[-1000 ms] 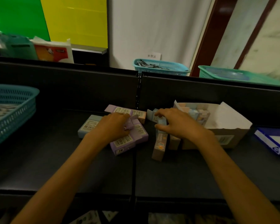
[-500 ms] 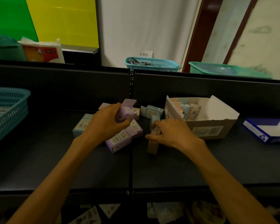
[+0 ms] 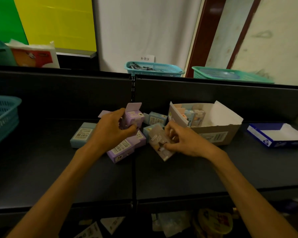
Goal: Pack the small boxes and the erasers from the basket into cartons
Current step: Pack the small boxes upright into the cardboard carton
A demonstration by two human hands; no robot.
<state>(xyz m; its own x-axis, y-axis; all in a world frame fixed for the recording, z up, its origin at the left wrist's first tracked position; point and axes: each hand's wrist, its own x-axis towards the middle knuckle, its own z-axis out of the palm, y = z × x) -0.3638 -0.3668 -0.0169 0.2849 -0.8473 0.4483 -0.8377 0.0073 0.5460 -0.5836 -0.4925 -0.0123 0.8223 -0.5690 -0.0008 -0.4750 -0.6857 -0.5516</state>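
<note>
dark table [image 3: 179,177]: purple box [image 3: 133,117] gripped by left hand [image 3: 110,131], flat pack [image 3: 159,143] pinched by right hand [image 3: 184,140]; both should be slotted upright into carton [image 3: 218,133].

A purple box [image 3: 133,117] stands upright at 11 o'clock, top flap open. Another purple box [image 3: 126,148] lies flat below it. 1 brown carton [image 3: 213,133] at 2 o'clock sits open, with small boxes [image 3: 194,115] upright inside.

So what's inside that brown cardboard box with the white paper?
Inside the brown carton, a few small boxes stand upright at its left end, pastel blue and peach. A white paper liner covers the right part, so whatever lies under it or deeper down can't be seen.
</note>
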